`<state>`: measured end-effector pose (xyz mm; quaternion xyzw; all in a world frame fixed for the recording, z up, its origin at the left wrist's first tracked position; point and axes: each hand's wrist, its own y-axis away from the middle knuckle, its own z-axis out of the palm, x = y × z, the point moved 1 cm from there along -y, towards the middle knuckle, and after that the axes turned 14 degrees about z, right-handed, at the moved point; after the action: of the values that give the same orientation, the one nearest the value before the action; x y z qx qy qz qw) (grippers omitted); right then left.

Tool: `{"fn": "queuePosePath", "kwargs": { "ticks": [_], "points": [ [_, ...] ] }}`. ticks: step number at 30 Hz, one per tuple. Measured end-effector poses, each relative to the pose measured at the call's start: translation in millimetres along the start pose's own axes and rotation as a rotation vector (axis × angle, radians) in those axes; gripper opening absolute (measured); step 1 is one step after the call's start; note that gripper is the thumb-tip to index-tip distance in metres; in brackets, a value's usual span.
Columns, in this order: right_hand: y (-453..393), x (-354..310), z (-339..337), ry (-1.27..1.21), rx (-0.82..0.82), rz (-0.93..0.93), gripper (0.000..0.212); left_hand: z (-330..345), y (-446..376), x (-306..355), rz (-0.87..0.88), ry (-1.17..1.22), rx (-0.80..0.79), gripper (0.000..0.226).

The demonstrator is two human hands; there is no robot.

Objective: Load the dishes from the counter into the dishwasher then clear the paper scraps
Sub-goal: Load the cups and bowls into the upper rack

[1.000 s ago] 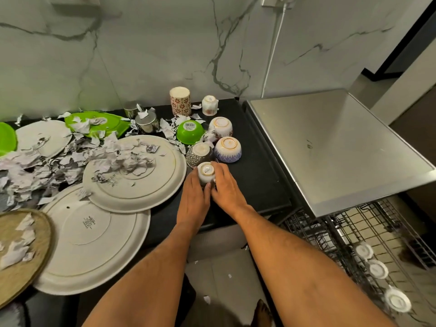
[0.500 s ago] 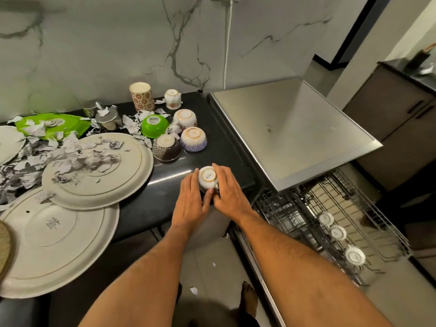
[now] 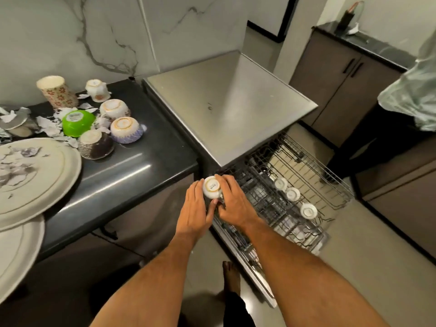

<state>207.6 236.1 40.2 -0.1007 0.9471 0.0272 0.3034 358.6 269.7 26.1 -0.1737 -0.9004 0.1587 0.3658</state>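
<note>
Cup point(image 3: 211, 186), small and white, upside down, held between both hands at centre frame, off the counter point(image 3: 141, 161) edge and just left of the pulled-out dishwasher rack point(image 3: 306, 185). Printed base turned up toward the camera. Left hand point(image 3: 194, 208) against the cup's left side, fingers point(image 3: 195, 187) laid along it, thumb curled underneath. Right hand point(image 3: 232, 204) wrapped over the cup's right side, fingers curved round its upper rim of the base, thumb tucked toward the left thumb below. Cup thus clamped from both sides, with only its base and a strip of wall showing between the fingers.

Three white cups point(image 3: 292, 194) already upside down in a diagonal row in the rack, at centre right. Steel dishwasher top point(image 3: 224, 107) above the rack, in the middle of the frame.

At upper left on the dark counter: green bowl point(image 3: 78, 122), inverted, with a dark bowl point(image 3: 95, 143) below it, a blue-patterned bowl point(image 3: 127, 129) to its right and a white bowl point(image 3: 114, 109) above that. Behind them a patterned tumbler point(image 3: 57, 91) and a small white cup point(image 3: 97, 90), both inverted. Paper scraps point(image 3: 50, 127) scattered around the bowls and over a large pale plate point(image 3: 47, 180) at far left; second plate point(image 3: 16, 251) below it, overhanging the counter edge.

Bare foot point(image 3: 231, 274) on the floor at lower centre. Another person's pale garment point(image 3: 412, 90) at the right edge.
</note>
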Motion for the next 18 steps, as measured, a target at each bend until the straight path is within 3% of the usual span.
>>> {"fn": "queuePosePath", "kwargs": {
  "ticks": [18],
  "points": [
    [-52, 202, -44, 0.033, -0.061, 0.321, 0.082, 193, -116, 31, -0.13, 0.137, -0.356, 0.067]
  ]
}}
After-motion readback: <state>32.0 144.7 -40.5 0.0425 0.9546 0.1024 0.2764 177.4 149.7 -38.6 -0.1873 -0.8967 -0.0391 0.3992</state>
